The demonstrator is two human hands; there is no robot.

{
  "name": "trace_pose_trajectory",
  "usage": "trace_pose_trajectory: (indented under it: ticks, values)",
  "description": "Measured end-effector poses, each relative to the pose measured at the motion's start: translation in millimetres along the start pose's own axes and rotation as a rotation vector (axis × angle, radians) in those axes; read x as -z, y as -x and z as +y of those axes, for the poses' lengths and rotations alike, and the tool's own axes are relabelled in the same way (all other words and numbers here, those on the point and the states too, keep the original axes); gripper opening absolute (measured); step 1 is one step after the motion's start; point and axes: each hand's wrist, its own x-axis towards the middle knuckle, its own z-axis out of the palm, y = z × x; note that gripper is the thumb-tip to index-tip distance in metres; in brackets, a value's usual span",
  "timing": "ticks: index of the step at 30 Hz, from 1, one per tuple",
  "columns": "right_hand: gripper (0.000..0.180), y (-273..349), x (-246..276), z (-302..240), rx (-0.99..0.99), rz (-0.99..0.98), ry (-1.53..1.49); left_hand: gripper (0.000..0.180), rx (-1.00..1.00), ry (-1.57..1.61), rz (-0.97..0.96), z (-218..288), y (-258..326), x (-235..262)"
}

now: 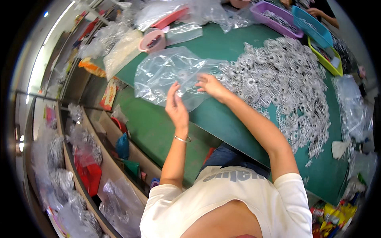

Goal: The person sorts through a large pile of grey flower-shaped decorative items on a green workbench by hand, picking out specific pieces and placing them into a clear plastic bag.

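Observation:
A large clear plastic bag [156, 73] lies on the green table, partly puffed up. My left hand [177, 109] is at its near side, fingers stretched up and thumb apart, with nothing visible in it. My right hand [213, 87] reaches over the bag's right part, fingers apart and slightly bent. A few small metal bits show by its fingertips, but I cannot tell whether they touch them. Just right of that hand spreads a big heap of small silvery metal pieces [274, 75], some linked like chains.
Purple [260, 18], blue [323, 37] and lime [335, 69] baskets stand at the far right, by another person's hand [315, 12]. A pink tub [152, 48] sits at the far left. Shelves with bagged goods [85, 158] line the left. Clear bags [351, 107] lie at the right edge.

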Motion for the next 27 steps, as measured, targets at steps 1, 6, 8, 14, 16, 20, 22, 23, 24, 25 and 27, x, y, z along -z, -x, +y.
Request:
trace_pose_trajectory:
  ticks: [1, 6, 8, 14, 16, 20, 22, 23, 24, 25, 27]
  values:
    - [0.031, 6, 1, 6, 0.084, 0.017, 0.255, 0.025, -0.025, -0.004, 0.004, -2, 1, 7]
    - [0.036, 113, 55, -8, 0.592, 0.23, 0.983, 0.024, 0.049, 0.051, -0.035, -12, 5, 19]
    - [0.042, 134, 81, -21, 0.541, 0.369, 1.196, 0.025, 0.047, 0.015, -0.048, -14, 3, 17]
    - [0.024, 173, 128, -19, 0.412, 0.405, 1.468, 0.063, -0.109, -0.56, -0.342, 23, 12, 6]
    - [0.013, 193, 140, -18, 0.422, 0.486, 1.386, 0.064, -0.12, -0.693, -0.348, 41, 22, 1]
    - [0.02, 242, 144, -24, 0.262, 0.602, 1.323, 0.055, -0.25, -0.328, -0.452, 50, 50, -22]
    - [0.029, 256, 141, -25, 0.187, 0.684, 1.372, 0.049, -0.193, -0.232, -0.611, 47, 69, -50]
    - [0.035, 261, 140, -27, 0.176, 0.756, 1.419, 0.048, -0.19, -0.258, -0.613, 45, 76, -65]
    - [0.04, 265, 140, -28, 0.164, 0.827, 1.465, 0.046, -0.187, -0.286, -0.613, 43, 80, -79]
    - [0.051, 269, 144, -25, 0.117, 0.818, 1.446, 0.043, -0.209, -0.277, -0.595, 41, 80, -95]
    - [0.05, 269, 149, -20, 0.118, 0.757, 1.486, 0.038, -0.247, -0.272, -0.554, 38, 82, -118]
